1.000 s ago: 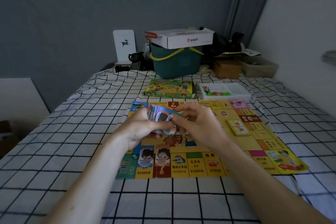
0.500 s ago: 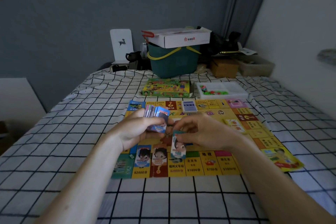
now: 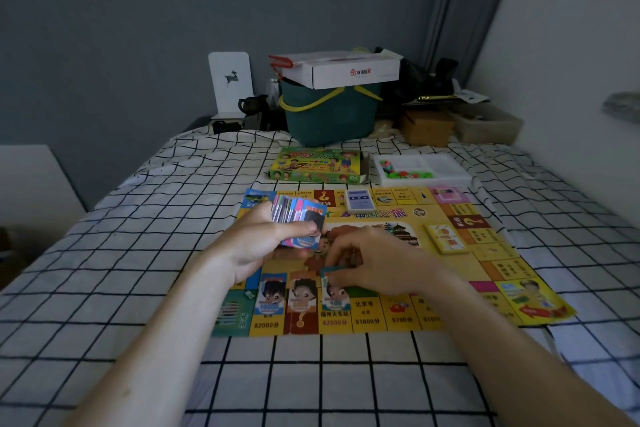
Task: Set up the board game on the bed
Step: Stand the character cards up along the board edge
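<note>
A yellow game board point(image 3: 491, 263) lies flat on the checked bedsheet. My left hand point(image 3: 256, 246) grips a fanned stack of play-money cards point(image 3: 298, 218) above the board's left side. My right hand point(image 3: 374, 263) pinches one blue-edged card point(image 3: 334, 291) and holds it down on the board's near row, beside two cards point(image 3: 287, 295) lying there. A blue card deck point(image 3: 359, 201) sits near the board's far edge, and a yellow deck point(image 3: 446, 237) lies on its right side.
Beyond the board lie the green game box point(image 3: 317, 166) and a white tray point(image 3: 446, 173) with small coloured pieces. A teal bucket point(image 3: 329, 114) with a white carton on top stands at the bed's far end. A wall runs along the right.
My right hand took one card from the stack in my left hand and brought it down to the board's near row. The blue deck at the far edge is uncovered now.
</note>
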